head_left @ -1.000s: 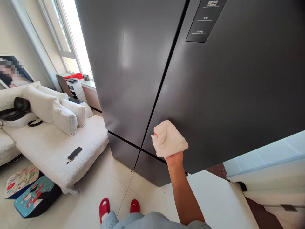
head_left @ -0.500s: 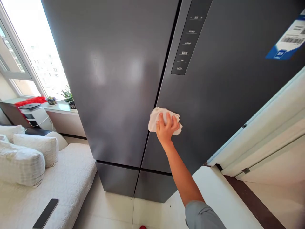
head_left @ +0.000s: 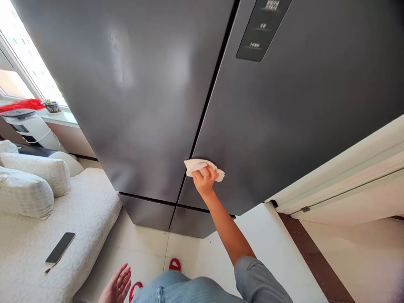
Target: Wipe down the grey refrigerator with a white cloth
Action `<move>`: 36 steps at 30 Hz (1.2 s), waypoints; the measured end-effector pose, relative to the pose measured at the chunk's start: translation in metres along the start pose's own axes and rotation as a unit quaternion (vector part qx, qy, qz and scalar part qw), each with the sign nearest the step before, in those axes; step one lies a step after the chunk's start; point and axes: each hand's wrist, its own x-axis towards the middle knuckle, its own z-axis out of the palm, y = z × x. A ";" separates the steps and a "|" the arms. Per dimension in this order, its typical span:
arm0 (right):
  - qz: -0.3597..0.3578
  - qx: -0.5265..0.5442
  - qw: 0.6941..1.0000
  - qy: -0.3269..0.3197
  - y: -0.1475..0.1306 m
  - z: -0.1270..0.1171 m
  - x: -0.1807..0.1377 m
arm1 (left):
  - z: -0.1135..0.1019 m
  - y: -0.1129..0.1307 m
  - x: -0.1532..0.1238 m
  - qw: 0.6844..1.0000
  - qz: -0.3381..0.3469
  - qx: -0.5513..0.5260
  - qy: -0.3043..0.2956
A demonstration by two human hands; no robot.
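My right hand [head_left: 205, 181] presses a white cloth [head_left: 202, 166] flat against the dark grey fridge [head_left: 151, 105], low on the right door beside the centre seam. The fingers are curled over the cloth. My left hand [head_left: 117, 287] hangs at the bottom of the view by my hip, fingers stretched and apart, holding nothing. A dark control panel [head_left: 260, 29] sits high on the right door. The lower drawers [head_left: 148, 212] are just beneath the cloth.
A white sofa [head_left: 41, 235] with cushions [head_left: 34, 172] stands left, a black phone [head_left: 59, 247] lying on it. A window sill [head_left: 59, 120] with a small plant is behind. A white door frame [head_left: 341, 176] runs right of the fridge. My red slippers [head_left: 174, 264] are on the tiled floor.
The cloth and my right hand slid down and slightly left on the door, and the cloth flattened. My left hand came into view at the bottom. The camera tilted downward.
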 end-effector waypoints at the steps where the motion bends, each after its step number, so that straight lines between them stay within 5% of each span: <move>1: -0.003 0.008 1.000 -0.009 0.001 -0.003 -0.007 | 0.007 -0.002 -0.003 1.000 0.013 -0.002 -0.009; 4: -0.005 0.020 1.000 -0.023 0.003 -0.014 0.005 | 0.028 -0.006 -0.018 0.999 0.044 -0.012 -0.016; 11: -0.034 0.034 0.999 -0.022 -0.010 -0.038 0.121 | 0.067 -0.014 -0.063 0.998 0.033 -0.050 0.036; 16: 0.102 0.126 0.953 -0.257 -0.008 -0.045 0.061 | 0.057 -0.019 -0.064 0.997 0.021 -0.068 0.037; 19: 0.142 0.135 0.924 -0.329 -0.006 -0.050 0.036 | 0.042 -0.017 -0.057 0.997 0.032 -0.060 0.034; 22: 0.147 0.110 0.940 -0.288 -0.007 -0.063 0.077 | 0.034 -0.009 -0.054 0.998 0.035 -0.036 0.044; 25: 0.081 0.059 0.986 -0.130 -0.009 -0.076 0.141 | 0.038 0.002 -0.054 0.998 0.039 -0.009 0.054; 27: 0.049 0.046 0.995 -0.077 -0.010 -0.077 0.154 | 0.045 0.007 -0.054 0.998 0.042 0.001 0.048; 29: 0.103 0.074 0.981 -0.147 -0.010 -0.072 0.131 | 0.053 0.008 -0.053 0.998 0.039 0.006 0.039; 33: 0.199 0.149 0.896 -0.367 -0.006 -0.057 0.044 | 0.064 0.003 -0.052 0.999 0.032 0.010 0.000; 36: 0.202 0.175 0.862 -0.430 -0.010 -0.058 0.041 | 0.066 0.002 -0.052 0.999 0.031 0.007 -0.016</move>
